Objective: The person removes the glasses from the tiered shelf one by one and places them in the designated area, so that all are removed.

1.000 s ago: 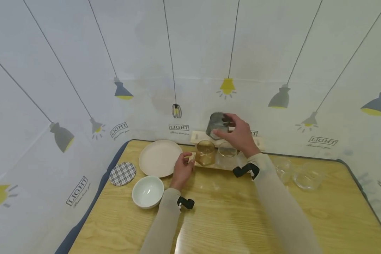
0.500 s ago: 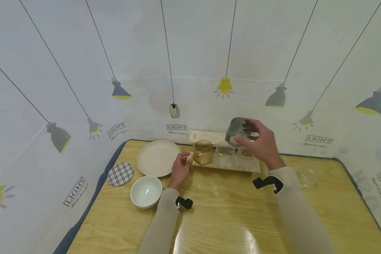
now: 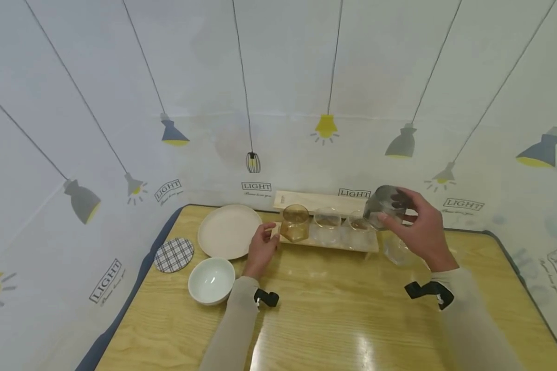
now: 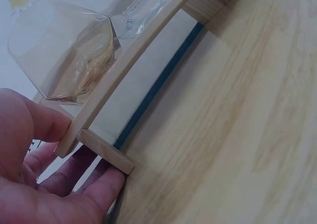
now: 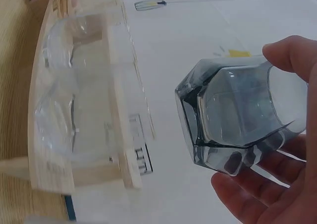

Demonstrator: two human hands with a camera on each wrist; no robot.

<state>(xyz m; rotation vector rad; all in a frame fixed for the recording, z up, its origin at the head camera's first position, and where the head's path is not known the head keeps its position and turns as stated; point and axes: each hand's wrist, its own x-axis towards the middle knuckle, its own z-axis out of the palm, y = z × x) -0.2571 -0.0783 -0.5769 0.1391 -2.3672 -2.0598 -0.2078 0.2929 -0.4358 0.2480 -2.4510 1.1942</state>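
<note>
My right hand point(image 3: 422, 226) holds a grey faceted glass point(image 3: 384, 208) near the right end of a two-tier wooden rack point(image 3: 315, 200). In the right wrist view, thumb and fingers wrap round the grey glass point(image 5: 237, 110), which is tilted and apart from the rack. My left hand point(image 3: 262, 250) grips the rack's left end; in the left wrist view its fingers curl about the wooden end piece point(image 4: 106, 149). An amber glass point(image 3: 295, 224) stands on the front board beside that hand. Two clear glasses point(image 3: 326, 226) follow it to the right.
A clear glass point(image 3: 396, 251) stands on the table right of the rack, partly hidden by my right hand. On the left are a beige plate point(image 3: 229, 232), a white bowl point(image 3: 211, 282) and a checked coaster point(image 3: 174, 255). A printed wall covering point(image 3: 297, 154) rises behind the rack.
My right hand has carried the grey glass rightward and lower, from above the rack's middle to its right end. My left hand keeps its grip on the rack.
</note>
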